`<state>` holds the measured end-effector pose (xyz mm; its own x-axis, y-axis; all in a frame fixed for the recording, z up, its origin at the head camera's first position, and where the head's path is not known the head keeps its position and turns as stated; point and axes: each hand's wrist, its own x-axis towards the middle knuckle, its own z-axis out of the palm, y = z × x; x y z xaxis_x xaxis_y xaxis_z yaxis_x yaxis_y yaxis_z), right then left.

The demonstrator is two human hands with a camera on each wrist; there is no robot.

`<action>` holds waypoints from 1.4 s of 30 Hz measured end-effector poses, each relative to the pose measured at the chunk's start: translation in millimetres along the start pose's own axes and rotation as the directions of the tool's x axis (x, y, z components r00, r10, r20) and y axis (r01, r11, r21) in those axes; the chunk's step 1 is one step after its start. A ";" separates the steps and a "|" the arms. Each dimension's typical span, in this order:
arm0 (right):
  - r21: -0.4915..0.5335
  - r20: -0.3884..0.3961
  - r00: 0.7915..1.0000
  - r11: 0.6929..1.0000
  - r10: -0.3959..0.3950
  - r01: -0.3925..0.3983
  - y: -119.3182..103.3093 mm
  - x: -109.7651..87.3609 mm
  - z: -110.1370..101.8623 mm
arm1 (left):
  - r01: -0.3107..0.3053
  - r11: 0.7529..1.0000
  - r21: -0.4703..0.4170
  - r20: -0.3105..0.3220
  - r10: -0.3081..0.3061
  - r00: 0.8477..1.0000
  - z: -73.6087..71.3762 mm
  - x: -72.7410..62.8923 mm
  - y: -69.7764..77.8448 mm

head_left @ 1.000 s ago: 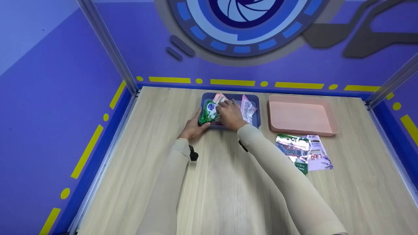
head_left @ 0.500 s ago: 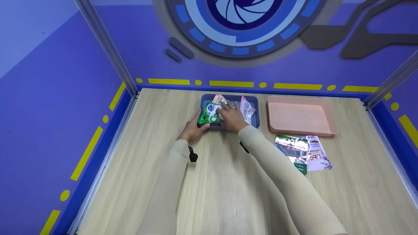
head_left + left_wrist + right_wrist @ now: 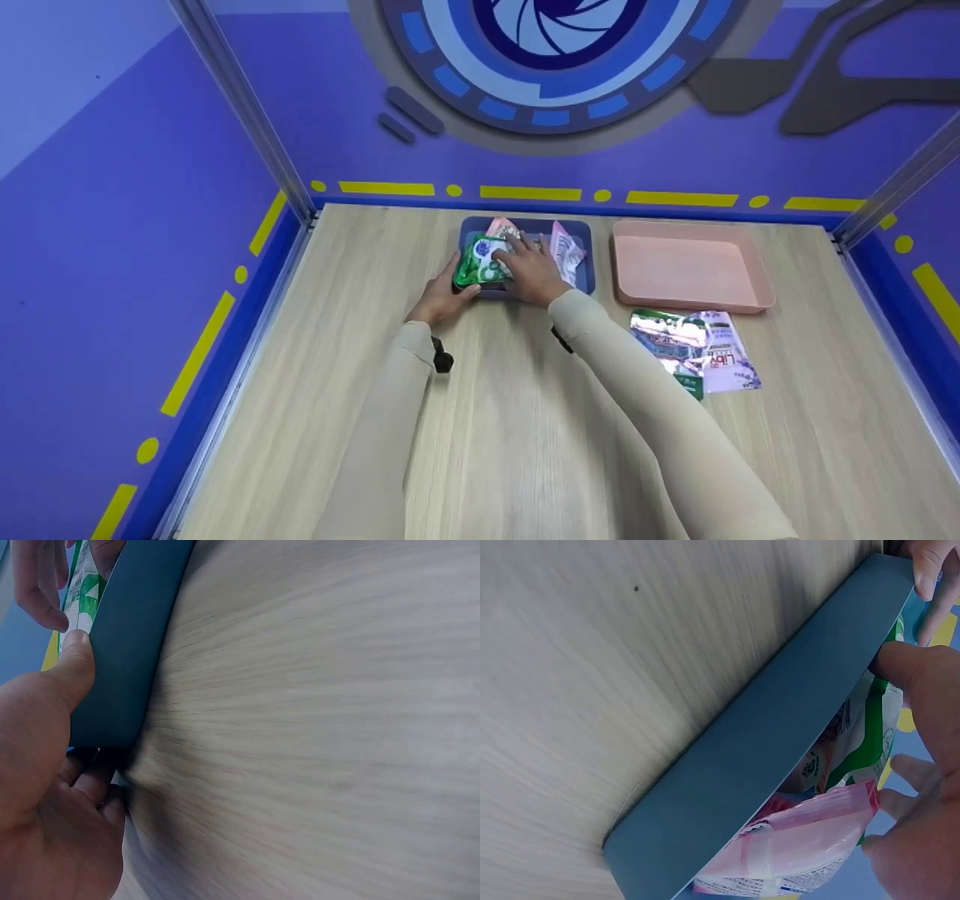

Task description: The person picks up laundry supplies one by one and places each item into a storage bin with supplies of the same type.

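A blue-grey tray (image 3: pixel 587 229) stands near the back of the table, packed with glossy pouches. My left hand (image 3: pixel 440 294) grips its front left corner, the thumb at the rim and the fingers round the outside. Inside the tray, a green and white pouch (image 3: pixel 478 259) lies at the left. Over it, my right hand (image 3: pixel 534 271) spreads its fingers, the thumb touching the pouch. A pink and white pouch (image 3: pixel 795 840) leans at the tray's right end. Another pink pouch (image 3: pixel 501 226) peeks out at the back. The right hand hides the middle of the tray.
To the right stands a shallow pink tray (image 3: pixel 694 301). In front of it lie a shiny green and silver pouch (image 3: pixel 667 341) and a lilac pouch (image 3: pixel 733 360), partly overlapping. Blue panels (image 3: pixel 360 142) wall the table at the back and both sides.
My right hand's fingers, bunched at the green and white pouch's edge earlier, are now spread over it. The pouch has settled slightly flatter. The left hand keeps its place at the corner.
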<state>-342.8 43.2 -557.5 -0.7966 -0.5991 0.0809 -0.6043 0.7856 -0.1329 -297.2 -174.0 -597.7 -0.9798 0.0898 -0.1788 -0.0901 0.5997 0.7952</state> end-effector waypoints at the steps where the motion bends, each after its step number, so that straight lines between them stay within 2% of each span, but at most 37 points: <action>1: 0.006 -0.007 1.000 1.000 -0.007 0.007 0.1 -1.3 -0.6 | -0.001 1.000 -0.002 0.000 0.001 1.000 0.1 -0.3 0.6; 6: 0.039 -0.048 0.998 0.999 -0.031 0.033 -2.4 -8.8 -6.5 | -0.018 0.999 0.028 -0.002 0.018 1.000 0.6 1.3 -0.6; 9: 0.037 -0.105 0.993 0.998 -0.049 0.053 -3.3 -13.7 -7.1 | -0.027 0.999 0.047 -0.001 0.027 1.000 0.1 2.3 -2.4; 12: 0.035 -0.194 0.978 0.996 -0.073 0.082 -2.1 -20.1 -6.0 | -0.028 0.998 0.051 -0.002 0.028 1.000 -0.2 2.9 -3.8; 16: 0.049 -0.306 0.948 0.993 -0.088 0.108 3.7 -34.1 -7.5 | -0.026 0.998 0.049 0.003 0.026 1.000 2.5 4.3 -1.9; 19: 0.049 -0.350 0.933 0.993 -0.083 0.106 7.7 -44.9 -9.6 | -0.029 0.999 0.044 0.012 0.029 1.000 3.3 4.9 -1.0; 24: 0.040 -0.386 0.920 0.996 -0.060 0.082 13.7 -61.6 -13.9 | -0.022 0.999 0.026 0.010 0.021 1.000 1.0 3.8 -0.2; 29: 0.119 -0.413 0.911 0.991 -0.011 0.065 21.3 -79.2 -16.5 | -0.002 1.000 0.005 -0.006 0.002 1.000 -1.0 0.3 1.3; 33: 0.149 -0.425 0.903 0.989 0.066 -0.002 32.3 -95.3 -17.6 | -0.013 1.000 -0.001 -0.037 0.013 0.999 1.5 -2.2 5.6; 38: 0.177 -0.422 0.885 0.975 0.195 -0.131 50.0 -118.9 -14.8 | -0.069 0.997 0.032 -0.102 0.072 0.992 7.9 -4.0 13.3; 42: 0.181 -0.411 0.875 0.964 0.256 -0.197 61.4 -138.6 -9.8 | -0.137 0.987 0.087 -0.183 0.151 0.971 14.2 -5.2 20.8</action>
<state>-269.7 176.0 -567.2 -0.8582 -0.2599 0.4426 -0.4227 0.8470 -0.3223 -291.5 -150.7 -588.5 -0.9981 0.0322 0.0529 0.0611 0.6484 0.7588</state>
